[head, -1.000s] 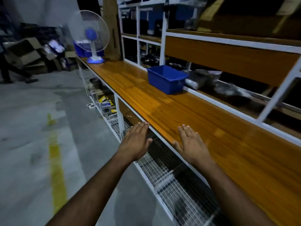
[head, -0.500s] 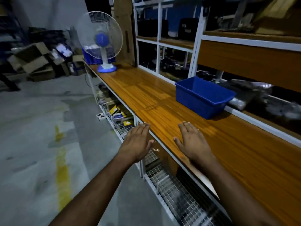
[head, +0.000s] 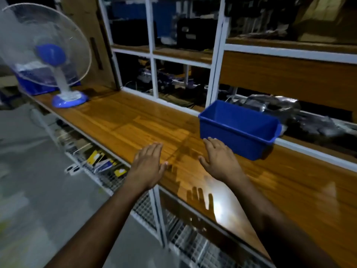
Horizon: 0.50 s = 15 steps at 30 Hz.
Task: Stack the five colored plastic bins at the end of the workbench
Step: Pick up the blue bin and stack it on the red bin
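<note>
Both hands are out flat over the wooden counter (head: pixel 119 120) with fingers straight, so neither grip has anything in it: the left hand (head: pixel 148 164) hangs over the front edge, and the right hand (head: pixel 219 158) sits a bit further in, fingertips (head: pixel 210 140) just in front of the blue plastic bin (head: pixel 238 130), though I can't tell if they actually touch it. That bin stands upright and open toward the back of the counter, up against the white shelf frame (head: pixel 216 60). Way off at the far end there's a blue-and-white desk fan (head: pixel 49 55) with another blue bin (head: pixel 33 82) behind it.
</note>
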Tool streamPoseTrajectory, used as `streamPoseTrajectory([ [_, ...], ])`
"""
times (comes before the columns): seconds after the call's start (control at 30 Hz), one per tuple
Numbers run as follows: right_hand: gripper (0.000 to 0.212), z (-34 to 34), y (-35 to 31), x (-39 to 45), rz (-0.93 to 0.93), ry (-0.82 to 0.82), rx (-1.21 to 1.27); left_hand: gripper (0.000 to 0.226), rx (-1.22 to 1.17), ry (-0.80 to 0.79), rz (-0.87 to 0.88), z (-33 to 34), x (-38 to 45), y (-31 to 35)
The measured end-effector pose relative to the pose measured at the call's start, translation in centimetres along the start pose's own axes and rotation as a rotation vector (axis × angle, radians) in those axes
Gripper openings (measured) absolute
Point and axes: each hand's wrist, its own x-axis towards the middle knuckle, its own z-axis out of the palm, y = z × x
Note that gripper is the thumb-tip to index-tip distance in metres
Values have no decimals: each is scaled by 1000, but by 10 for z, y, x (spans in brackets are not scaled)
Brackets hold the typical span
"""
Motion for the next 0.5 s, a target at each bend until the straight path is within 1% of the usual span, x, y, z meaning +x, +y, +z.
streamPoseTrajectory([
  [0.07, 66, 2, 11, 29, 103, 3, -2, 70, -14, -22, 54, 7, 34, -2],
  [0.1, 61, 4, 17, 45, 181, 32, 17, 70, -22, -28, 83, 12, 52, -3],
  [0.13, 53, 5, 25, 62, 275, 68, 86, 69, -31, -35, 108, 18, 73, -3],
  [0.2, 38, 10, 39, 91, 472, 85, 354, 69, -37, -54, 150, 24, 110, -2],
  [0.23, 36, 16, 47, 107, 570, 92, 525, 69, -31, -51, 173, 27, 131, -1],
  [0.33, 40, 36, 59, 144, 948, 127, 1145, 68, -42, -73, 211, 31, 191, 2],
  [0.37, 41, 42, 60, 152, 1026, 155, 1279, 68, -50, -74, 209, 33, 205, 3],
  [0.4, 41, 47, 64, 161, 1081, 196, 1364, 67, -63, -61, 217, 36, 221, 4],
  [0.43, 41, 50, 66, 169, 1127, 244, 1434, 65, -79, -46, 224, 41, 236, 4],
  [0.5, 45, 50, 66, 180, 1190, 317, 1586, 61, -140, -75, 228, 51, 261, 4],
])
